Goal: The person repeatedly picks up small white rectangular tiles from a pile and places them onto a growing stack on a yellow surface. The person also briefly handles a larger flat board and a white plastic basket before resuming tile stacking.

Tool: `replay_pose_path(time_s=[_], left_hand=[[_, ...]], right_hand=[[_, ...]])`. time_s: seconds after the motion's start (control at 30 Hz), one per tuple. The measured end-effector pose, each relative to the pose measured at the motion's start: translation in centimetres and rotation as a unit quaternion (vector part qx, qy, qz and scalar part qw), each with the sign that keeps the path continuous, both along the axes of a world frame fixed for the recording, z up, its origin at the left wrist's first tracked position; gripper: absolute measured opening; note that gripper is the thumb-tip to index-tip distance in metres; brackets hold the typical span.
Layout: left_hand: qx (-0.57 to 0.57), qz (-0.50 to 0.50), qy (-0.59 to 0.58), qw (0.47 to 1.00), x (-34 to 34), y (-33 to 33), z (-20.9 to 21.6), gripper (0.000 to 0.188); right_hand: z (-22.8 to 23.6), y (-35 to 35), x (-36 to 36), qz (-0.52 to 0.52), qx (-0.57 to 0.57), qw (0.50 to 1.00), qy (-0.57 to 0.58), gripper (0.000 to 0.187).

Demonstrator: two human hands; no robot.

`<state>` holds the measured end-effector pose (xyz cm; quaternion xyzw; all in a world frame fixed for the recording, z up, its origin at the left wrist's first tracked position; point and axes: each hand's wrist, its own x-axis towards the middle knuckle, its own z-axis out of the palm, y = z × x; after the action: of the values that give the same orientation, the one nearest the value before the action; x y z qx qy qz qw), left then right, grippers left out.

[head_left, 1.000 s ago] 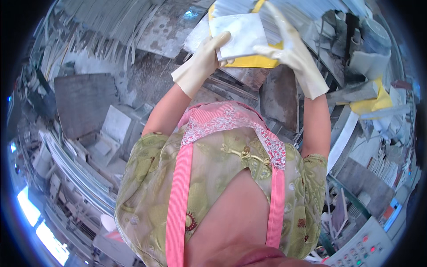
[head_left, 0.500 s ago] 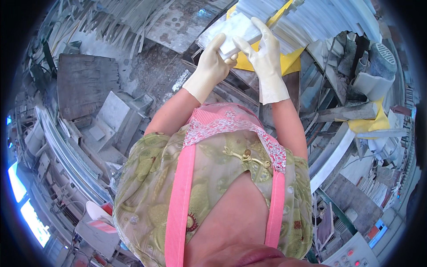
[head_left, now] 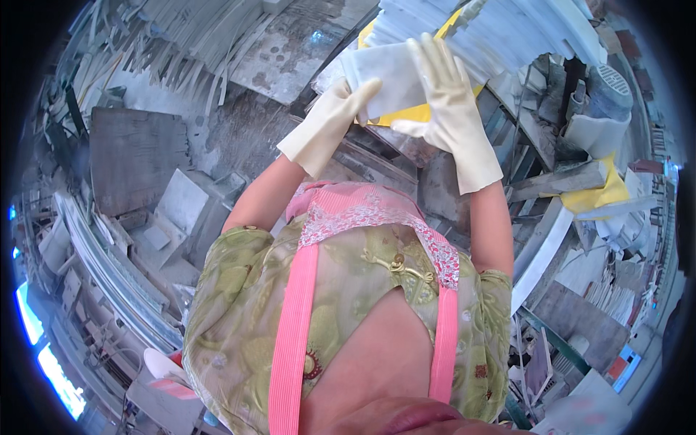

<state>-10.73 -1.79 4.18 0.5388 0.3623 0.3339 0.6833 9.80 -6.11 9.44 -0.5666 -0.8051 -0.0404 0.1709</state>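
A smooth white rectangular tile [head_left: 391, 72], stone by its look, is held out in front of me at the top middle. My left hand [head_left: 335, 109], in a cream rubber glove, grips its near left edge with the thumb on top; the fingers beneath are mostly hidden. My right hand [head_left: 448, 101], gloved alike, lies along the tile's right edge. Its fingers are stretched out and its thumb points away to the left, without closing round the tile. Yellow sheeting [head_left: 406, 116] shows just beneath the tile.
Long pale strips [head_left: 500, 36] are stacked beyond my right hand, and more strips [head_left: 181, 36] lie far left. A dark board [head_left: 138, 159] and a stone block [head_left: 185, 203] stand left. On the right are a grey bucket-like container [head_left: 609, 90] and a wooden beam [head_left: 558, 181].
The tile has turned so its broad face shows more fully. My right hand's fingers have straightened from a grip and its thumb has come off the tile. My left hand still holds on.
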Motion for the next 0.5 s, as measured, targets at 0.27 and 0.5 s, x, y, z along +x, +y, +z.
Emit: replay_pose_path(time_s=[0.27,0.5], left_hand=[[0.084,-0.048,-0.002,0.995,0.9,-1.7,2.3,0.038],[-0.042,-0.052,-0.057,0.996,0.1,1.3,0.4,0.040]], right_hand=[[2.6,-1.5,0.9,0.040,0.041,0.998,-0.013,0.119],[7.6,-6.4,4.3,-0.068,0.119,0.990,-0.043,0.109]])
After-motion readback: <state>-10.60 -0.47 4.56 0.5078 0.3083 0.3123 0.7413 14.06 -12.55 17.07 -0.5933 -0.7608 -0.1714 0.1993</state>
